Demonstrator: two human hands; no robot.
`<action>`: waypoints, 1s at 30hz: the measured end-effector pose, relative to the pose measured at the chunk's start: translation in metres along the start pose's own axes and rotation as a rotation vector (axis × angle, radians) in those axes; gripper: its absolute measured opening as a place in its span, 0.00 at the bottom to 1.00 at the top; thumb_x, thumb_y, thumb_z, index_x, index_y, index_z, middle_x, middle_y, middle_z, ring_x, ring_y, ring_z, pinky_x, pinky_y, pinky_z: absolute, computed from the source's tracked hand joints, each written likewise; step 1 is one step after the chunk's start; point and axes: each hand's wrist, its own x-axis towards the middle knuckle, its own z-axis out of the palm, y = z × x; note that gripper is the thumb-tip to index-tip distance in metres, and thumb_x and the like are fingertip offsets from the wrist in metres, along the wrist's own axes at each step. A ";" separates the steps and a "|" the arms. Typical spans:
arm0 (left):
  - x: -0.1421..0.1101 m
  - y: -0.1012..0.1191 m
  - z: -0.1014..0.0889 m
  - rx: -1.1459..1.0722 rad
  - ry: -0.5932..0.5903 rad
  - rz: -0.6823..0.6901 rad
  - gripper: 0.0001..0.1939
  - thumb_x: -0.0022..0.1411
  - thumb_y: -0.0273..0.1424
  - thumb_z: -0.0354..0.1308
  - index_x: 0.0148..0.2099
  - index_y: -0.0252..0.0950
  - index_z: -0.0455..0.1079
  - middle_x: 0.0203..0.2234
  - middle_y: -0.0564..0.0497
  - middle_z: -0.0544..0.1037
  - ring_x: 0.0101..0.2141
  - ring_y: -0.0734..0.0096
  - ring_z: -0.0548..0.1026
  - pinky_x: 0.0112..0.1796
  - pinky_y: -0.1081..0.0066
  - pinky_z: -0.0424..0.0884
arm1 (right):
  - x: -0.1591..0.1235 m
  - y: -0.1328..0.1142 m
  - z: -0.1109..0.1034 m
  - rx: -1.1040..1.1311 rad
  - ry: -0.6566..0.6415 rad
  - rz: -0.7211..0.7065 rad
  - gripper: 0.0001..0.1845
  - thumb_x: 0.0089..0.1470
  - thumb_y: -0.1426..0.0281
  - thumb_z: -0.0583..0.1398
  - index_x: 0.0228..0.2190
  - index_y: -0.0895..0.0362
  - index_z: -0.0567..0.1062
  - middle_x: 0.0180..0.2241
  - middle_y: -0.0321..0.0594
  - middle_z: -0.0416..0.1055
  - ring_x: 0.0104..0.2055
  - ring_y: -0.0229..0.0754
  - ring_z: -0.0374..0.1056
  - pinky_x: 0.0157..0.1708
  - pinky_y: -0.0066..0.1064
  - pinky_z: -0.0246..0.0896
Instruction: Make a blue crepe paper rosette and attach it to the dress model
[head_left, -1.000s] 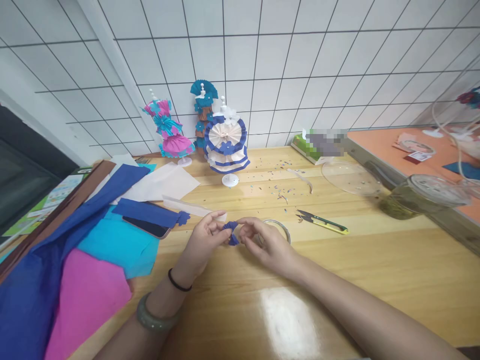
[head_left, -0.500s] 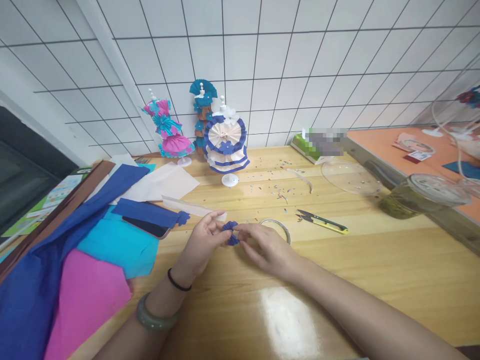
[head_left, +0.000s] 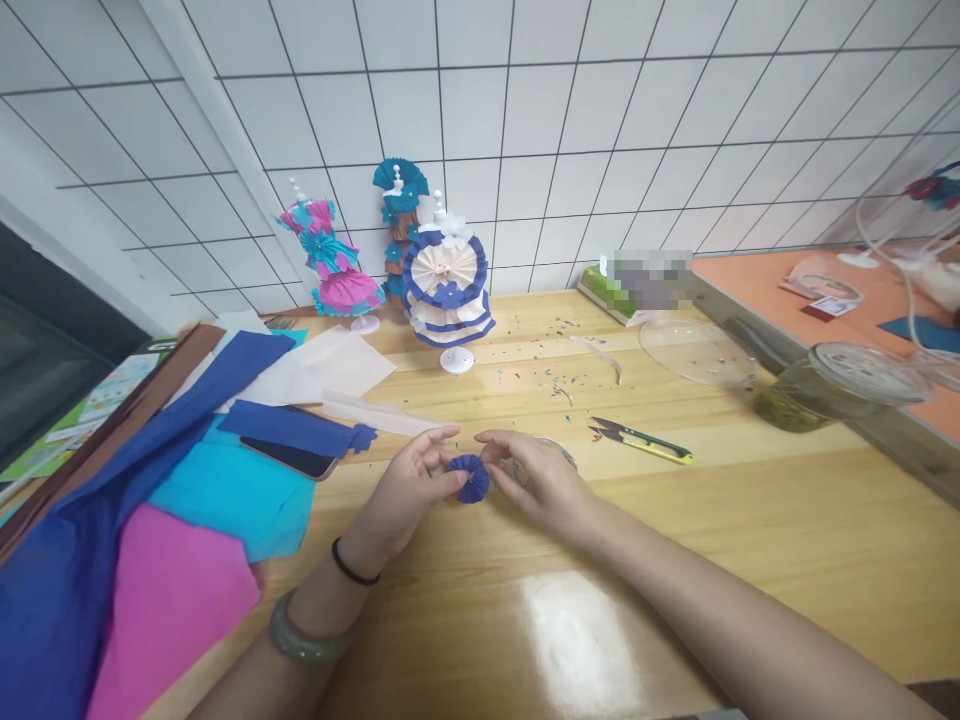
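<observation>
A small round rosette of pleated blue paper (head_left: pixel 474 484) is held over the table, its folds fanned into a disc. My left hand (head_left: pixel 409 490) pinches its left side, thumb on the front. At the right edge, my right hand (head_left: pixel 544 490) has its thumb and fingertips closed on the rim. Behind my right hand lies a roll of tape (head_left: pixel 559 450), mostly covered. A blue paper flower (head_left: pixel 364 437) rests left of my hands, beside a folded strip of blue paper (head_left: pixel 292 425) on a dark phone (head_left: pixel 289 457).
Thread snips (head_left: pixel 641 440) lie to the right, near paper scraps (head_left: pixel 559 385). Small dress forms in paper dresses (head_left: pixel 446 285) stand by the tiled wall. Blue, cyan (head_left: pixel 240 495) and pink sheets (head_left: pixel 176 590) spread at left. A clear lid (head_left: pixel 697 352) and jar (head_left: pixel 825 395) are at right.
The blue pleated paper has opened from a bow-like double fan into a full disc. My right fingertips have shifted slightly to its right edge, and my right hand now covers more of the tape.
</observation>
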 end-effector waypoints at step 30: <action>0.005 -0.008 0.000 -0.004 0.109 0.096 0.25 0.46 0.28 0.62 0.48 0.34 0.60 0.30 0.50 0.74 0.31 0.70 0.72 0.34 0.70 0.65 | 0.000 -0.002 0.012 0.364 0.189 0.223 0.16 0.50 0.71 0.56 0.43 0.55 0.62 0.32 0.38 0.67 0.34 0.37 0.65 0.37 0.33 0.61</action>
